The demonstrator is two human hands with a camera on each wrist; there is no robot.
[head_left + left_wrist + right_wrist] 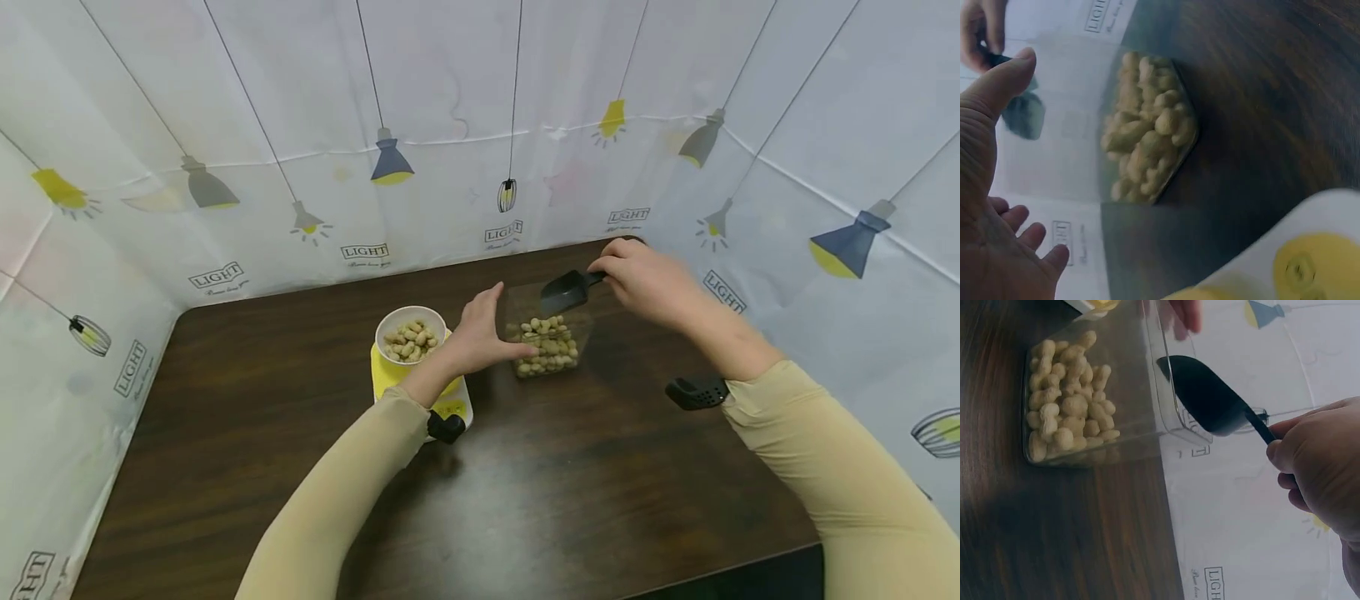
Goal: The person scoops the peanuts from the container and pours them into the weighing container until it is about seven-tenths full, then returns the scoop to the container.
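My right hand grips the handle of a black scoop, held at the rim of a clear plastic container. No peanuts show in the scoop. Unshelled peanuts fill the lower part of the container; the right wrist view shows them through its wall. My left hand is at the container's left side with thumb and fingers spread apart; whether it touches the wall I cannot tell. Left of that hand, a white bowl of peanuts sits on a yellow and white kitchen scale, partly hidden by my left forearm.
All of this stands on a dark wooden table. White sheeting printed with lamps hangs behind the table and along both sides. Black straps with cameras are at the wrists.
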